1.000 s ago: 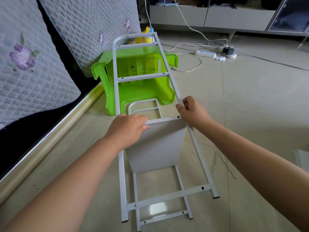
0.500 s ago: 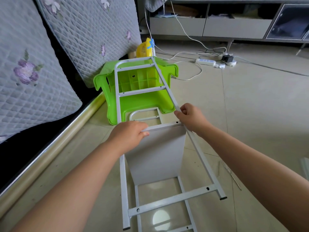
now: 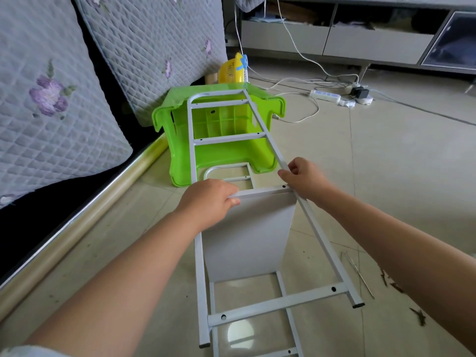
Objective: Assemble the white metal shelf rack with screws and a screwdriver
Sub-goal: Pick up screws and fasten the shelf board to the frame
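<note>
Left hand [image 3: 206, 202] grips shelf panel [image 3: 247, 235] edge; right hand [image 3: 306, 179] pinches frame rail [image 3: 322, 235].

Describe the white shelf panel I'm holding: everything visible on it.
The shelf panel is a flat white sheet, metal by its look, with a folded top lip. It stands on edge between two white side frames, one above, one on the floor. The left hand grips the lip; the right hand pinches frame rail and panel corner.
</note>
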A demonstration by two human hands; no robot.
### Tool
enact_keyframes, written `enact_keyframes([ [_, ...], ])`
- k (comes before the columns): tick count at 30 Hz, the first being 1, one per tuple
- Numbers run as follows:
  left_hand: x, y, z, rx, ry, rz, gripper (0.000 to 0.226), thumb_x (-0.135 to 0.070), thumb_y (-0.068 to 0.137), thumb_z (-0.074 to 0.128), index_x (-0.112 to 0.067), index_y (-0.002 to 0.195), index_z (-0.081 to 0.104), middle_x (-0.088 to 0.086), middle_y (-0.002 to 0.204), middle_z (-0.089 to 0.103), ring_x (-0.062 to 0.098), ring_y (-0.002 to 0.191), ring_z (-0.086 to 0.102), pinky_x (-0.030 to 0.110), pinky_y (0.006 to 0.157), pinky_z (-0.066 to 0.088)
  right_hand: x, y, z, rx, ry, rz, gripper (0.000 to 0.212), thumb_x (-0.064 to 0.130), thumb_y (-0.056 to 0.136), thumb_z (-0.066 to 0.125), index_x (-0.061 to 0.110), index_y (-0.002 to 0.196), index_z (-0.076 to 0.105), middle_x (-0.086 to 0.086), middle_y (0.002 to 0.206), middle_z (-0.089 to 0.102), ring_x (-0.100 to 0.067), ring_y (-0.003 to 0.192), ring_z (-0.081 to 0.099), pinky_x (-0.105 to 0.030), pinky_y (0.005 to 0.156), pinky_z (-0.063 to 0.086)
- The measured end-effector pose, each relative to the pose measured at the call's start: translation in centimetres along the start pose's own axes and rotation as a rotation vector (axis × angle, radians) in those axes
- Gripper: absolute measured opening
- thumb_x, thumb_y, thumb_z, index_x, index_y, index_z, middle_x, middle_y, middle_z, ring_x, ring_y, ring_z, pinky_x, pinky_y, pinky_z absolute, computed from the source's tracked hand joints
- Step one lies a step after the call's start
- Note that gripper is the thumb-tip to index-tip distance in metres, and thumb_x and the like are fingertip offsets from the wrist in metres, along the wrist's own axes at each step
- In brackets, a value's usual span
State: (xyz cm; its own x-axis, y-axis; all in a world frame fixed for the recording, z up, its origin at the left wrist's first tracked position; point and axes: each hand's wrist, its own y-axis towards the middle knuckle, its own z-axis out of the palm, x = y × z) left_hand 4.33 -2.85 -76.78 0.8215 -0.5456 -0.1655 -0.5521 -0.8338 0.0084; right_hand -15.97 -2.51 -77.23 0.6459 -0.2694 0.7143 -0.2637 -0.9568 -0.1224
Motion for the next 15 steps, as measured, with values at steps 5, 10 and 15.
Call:
enact_keyframes([
  [5, -0.1, -0.2, 0.0, 0.006, 0.033, 0.015, 0.044, -0.034, 0.096, 0.044, -0.018, 0.061, 0.022, 0.009, 0.094, 0.059, 0.029, 0.091, 0.053, 0.030, 0.063, 0.032, 1.4, 0.4, 0.0, 0.165, 0.103, 0.188, 0.019, 0.026, 0.095, 0.046, 0.007, 0.096, 0.048, -0.003, 0.072, 0.052, -0.015, 0.056, 0.041, -0.023, 0.050, 0.031],
  [10, -0.3, -0.3, -0.1, 0.099, 0.059, -0.011, 0.031, -0.034, 0.092, 0.052, -0.017, 0.074, 0.034, 0.006, 0.089, 0.053, 0.028, 0.093, 0.053, 0.028, 0.064, 0.032, 0.3, -0.6, 0.6, 0.223, 0.252, 0.420, 0.020, 0.029, 0.090, 0.053, 0.011, 0.098, 0.055, -0.007, 0.085, 0.055, -0.020, 0.067, 0.053, -0.032, 0.065, 0.047],
  [15, -0.4, -0.1, -0.9, 0.130, 0.159, -0.012, 0.031, -0.038, 0.092, 0.052, -0.016, 0.075, 0.039, 0.006, 0.087, 0.053, 0.028, 0.092, 0.054, 0.027, 0.063, 0.031, -0.2, -1.2, 0.4, 0.197, 0.318, 0.425, 0.013, 0.022, 0.089, 0.058, 0.011, 0.083, 0.055, -0.008, 0.078, 0.053, -0.022, 0.066, 0.056, -0.039, 0.066, 0.054],
])
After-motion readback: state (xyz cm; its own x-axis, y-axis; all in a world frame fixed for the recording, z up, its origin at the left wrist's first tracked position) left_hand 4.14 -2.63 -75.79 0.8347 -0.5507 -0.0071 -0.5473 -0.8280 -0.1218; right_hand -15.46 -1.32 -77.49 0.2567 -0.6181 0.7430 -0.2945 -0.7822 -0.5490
